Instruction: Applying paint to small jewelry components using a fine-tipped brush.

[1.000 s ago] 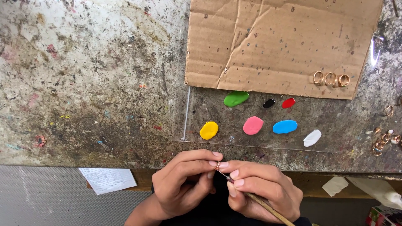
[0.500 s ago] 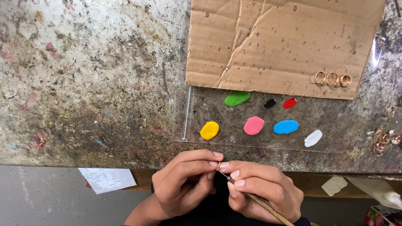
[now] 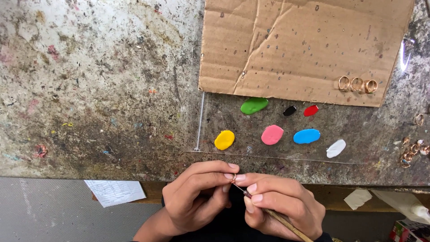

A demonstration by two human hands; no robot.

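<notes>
Bright, even overhead light, soft shadows only under the hands at the workbench [image 3: 89, 89] near edge. Slight glare at the far right corner on clear plastic [image 3: 405, 49]. Sharp focus, no blur.

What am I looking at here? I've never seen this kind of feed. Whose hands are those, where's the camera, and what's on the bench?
There is no machine here: a person works with bare hands, and the single picture comes from a camera on their head, looking down. The left hand pinches a small ring at its fingertips. The right hand holds a thin brush, its tip at the ring. They work at the near edge of a paint-stained bench. On it lies a clear sheet with paint blobs: green, black, red, yellow, pink, blue and white. Behind is cardboard bearing three rings. More rings lie at the right.
</notes>
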